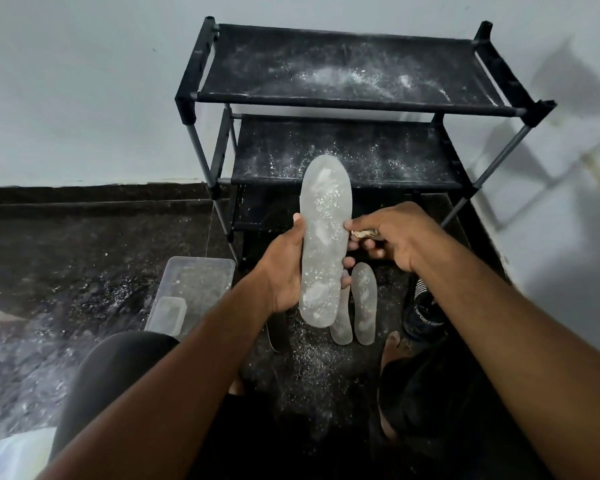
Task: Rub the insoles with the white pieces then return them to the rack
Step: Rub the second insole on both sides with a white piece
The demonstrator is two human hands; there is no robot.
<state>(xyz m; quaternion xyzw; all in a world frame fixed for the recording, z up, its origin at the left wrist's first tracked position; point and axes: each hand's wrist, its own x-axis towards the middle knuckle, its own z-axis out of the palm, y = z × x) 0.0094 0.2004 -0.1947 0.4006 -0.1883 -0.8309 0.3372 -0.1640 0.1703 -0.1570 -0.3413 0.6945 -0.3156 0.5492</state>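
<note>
While left hand (284,271) grips insole (324,244), right hand (388,237) pinches white piece (362,233).
I judge it light, flexible, powder-slick: hold mid-length by edges.

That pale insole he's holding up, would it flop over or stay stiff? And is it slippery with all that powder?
The insole probably keeps some stiffness: gripped only near its lower half by the left hand, its top stands straight. It looks thin, so likely light. The white crumbs on it may make it a bit slippery.
</note>
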